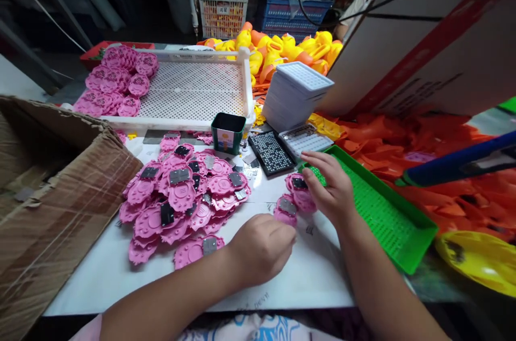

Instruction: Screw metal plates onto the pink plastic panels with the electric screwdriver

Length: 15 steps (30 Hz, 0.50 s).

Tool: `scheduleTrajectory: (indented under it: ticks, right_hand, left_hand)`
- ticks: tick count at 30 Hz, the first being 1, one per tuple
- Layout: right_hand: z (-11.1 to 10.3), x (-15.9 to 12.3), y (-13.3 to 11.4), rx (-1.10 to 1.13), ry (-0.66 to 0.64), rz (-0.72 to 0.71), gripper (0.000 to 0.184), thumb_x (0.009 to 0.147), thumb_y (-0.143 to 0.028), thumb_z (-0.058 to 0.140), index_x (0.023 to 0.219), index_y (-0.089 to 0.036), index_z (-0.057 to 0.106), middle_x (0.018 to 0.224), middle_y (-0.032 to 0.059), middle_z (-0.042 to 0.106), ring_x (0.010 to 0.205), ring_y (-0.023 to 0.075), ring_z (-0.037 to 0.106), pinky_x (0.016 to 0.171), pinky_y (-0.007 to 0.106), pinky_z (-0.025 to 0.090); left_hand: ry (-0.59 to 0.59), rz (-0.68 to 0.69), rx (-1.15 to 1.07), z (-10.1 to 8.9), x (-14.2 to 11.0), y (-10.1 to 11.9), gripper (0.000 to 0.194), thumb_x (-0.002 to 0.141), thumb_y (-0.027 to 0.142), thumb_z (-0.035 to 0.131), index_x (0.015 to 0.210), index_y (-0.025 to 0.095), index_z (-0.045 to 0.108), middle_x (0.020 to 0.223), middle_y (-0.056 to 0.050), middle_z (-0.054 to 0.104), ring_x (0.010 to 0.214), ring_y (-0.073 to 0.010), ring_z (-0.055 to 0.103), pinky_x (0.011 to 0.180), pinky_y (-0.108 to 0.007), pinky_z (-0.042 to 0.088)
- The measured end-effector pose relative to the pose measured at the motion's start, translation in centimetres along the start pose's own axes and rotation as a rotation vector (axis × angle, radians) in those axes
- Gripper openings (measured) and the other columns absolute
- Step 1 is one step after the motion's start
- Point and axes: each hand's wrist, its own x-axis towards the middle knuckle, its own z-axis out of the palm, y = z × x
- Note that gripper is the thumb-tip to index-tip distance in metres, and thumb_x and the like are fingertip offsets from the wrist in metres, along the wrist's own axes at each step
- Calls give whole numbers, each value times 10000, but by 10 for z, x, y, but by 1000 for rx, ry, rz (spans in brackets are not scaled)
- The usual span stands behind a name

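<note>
My left hand (264, 249) is closed, its fingertips turned away from view, so what they grip is hidden. Just beyond its knuckles lies a pink plastic piece (285, 211) with a grey square plate on it. My right hand (332, 187) has its fingers apart above the near end of a green tray, beside another pink piece (304, 200) with a black square. To the left spreads a heap of similar pink pieces (181, 190), several bearing grey or black squares. A black tray of small shiny parts (272, 153) sits beyond my hands.
A green tray (387, 222) lies at right, beside orange parts (374, 153). A cardboard box (60, 212) borders the left. Behind are a dark green cup (228, 139), stacked white trays (292, 93), a white crate (193, 88) with pink pieces, and yellow parts (286, 50). A blue tool (463, 161) juts in.
</note>
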Motion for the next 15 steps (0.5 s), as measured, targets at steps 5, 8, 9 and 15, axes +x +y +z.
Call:
scheduleTrajectory:
  ticks: [5,8,9,15]
  right_hand:
    - [-11,4,4,47,83,6,223,880,-347,524,965,-208,677,1031,102,699,1003,219,641,930,422,515]
    - [-11,6,11,43,108,18,227,881,-341,515,933,-195,682,971,99,710,964,212,646,900,403,522]
    - [-10,6,13,39,107,22,235,886,-341,505,929,-193,682,959,98,712,957,211,646,893,399,523]
    - [-8,8,24,-21,-8,48,332,917,-380,430,965,-160,674,964,116,702,959,216,630,902,399,494]
  left_hand:
    - [57,34,-14,-6,6,4,188,924,102,401,862,124,578,683,-54,648,630,-154,576,624,-285,478]
    - [51,50,-12,-9,9,3,175,900,77,406,913,122,574,688,-50,645,630,-155,566,613,-279,480]
    - [53,52,-3,-10,10,2,178,899,81,404,938,120,574,683,-48,636,626,-156,560,605,-278,479]
    - [74,85,24,-15,13,-5,238,901,89,398,1076,103,558,728,-71,649,659,-174,573,617,-289,494]
